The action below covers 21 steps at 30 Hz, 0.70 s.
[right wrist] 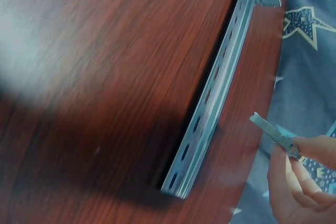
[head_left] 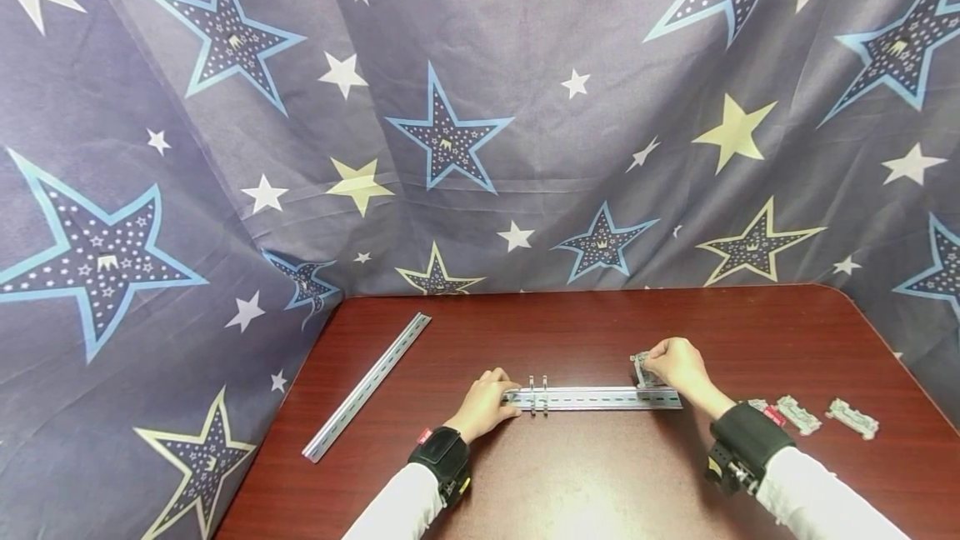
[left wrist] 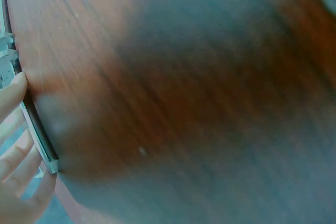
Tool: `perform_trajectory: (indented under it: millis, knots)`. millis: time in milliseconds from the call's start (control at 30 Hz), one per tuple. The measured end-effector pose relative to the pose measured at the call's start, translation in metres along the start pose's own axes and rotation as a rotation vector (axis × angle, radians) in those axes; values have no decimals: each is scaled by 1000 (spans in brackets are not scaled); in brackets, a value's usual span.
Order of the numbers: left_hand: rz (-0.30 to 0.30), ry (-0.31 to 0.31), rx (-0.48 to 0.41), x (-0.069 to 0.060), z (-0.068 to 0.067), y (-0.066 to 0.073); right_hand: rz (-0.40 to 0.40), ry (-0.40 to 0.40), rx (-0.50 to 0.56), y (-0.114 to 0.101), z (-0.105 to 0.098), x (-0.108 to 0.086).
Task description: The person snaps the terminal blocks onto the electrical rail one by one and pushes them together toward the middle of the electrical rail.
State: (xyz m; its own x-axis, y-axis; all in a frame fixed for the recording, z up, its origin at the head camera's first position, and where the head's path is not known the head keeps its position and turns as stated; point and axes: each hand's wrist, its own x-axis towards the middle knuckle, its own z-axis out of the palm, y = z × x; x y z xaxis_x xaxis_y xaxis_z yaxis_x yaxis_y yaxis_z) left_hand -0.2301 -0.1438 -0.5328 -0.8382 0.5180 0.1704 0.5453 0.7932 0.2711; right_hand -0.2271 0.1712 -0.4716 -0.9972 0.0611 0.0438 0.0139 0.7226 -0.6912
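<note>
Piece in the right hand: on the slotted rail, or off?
Off: the right wrist view shows a gap between the piece, pinched in the right hand, and the slotted rail.

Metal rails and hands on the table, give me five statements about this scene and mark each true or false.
1. The left hand holds a slotted rail near its end. True.
2. The right hand holds nothing. False: it pinches a small grayish piece.
3. Two small clips sit on the held rail, nearer the left hand than the right. True.
4. The second rail lies to the right of the right hand. False: it lies to the left of the left hand.
5. The cloth behind the table is plain. False: stars cover it.
</note>
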Motion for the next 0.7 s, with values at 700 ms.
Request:
perform_trajectory:
  millis: [700]
  knots:
    - [-6,5,0,0,-2,1,51,-48,111,-34,31,-6]
